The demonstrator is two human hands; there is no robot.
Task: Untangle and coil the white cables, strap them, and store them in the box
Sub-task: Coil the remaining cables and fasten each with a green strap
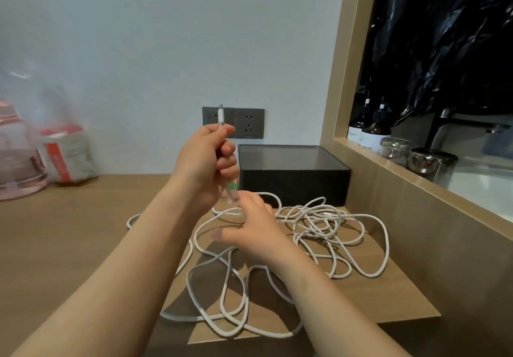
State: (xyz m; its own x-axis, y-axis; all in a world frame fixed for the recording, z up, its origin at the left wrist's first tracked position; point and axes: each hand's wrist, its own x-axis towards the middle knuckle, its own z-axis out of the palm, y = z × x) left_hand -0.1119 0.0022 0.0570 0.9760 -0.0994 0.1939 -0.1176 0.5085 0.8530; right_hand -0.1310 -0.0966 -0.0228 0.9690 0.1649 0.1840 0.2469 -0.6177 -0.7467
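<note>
The job had only just started. The white cables [319,226] lay in one big messy pile on the wooden table [83,231], with loops crossing over each other. The pile sat right in front of the dark box [294,178]. No cable was rolled up and none had a strap round it. None could be seen in the box either, though I could not tell if its top was open or covered.

The left hand [208,156] was held up high with its fingers curled tight round one cable end. The plug [221,115] stuck up out of the fist, in front of the wall socket [248,123]. Just under that hand a small green thing [232,187] sat on the cable. It may have been a strap, but it was too blurry to be sure.

The right hand [249,229] was lower down, over the pile, with its fingers reaching up to the green thing. It was blurry there too, so I could not tell if it held anything.

Nearly everything was left to do — pull the cables apart, roll them, strap them and put them away.
</note>
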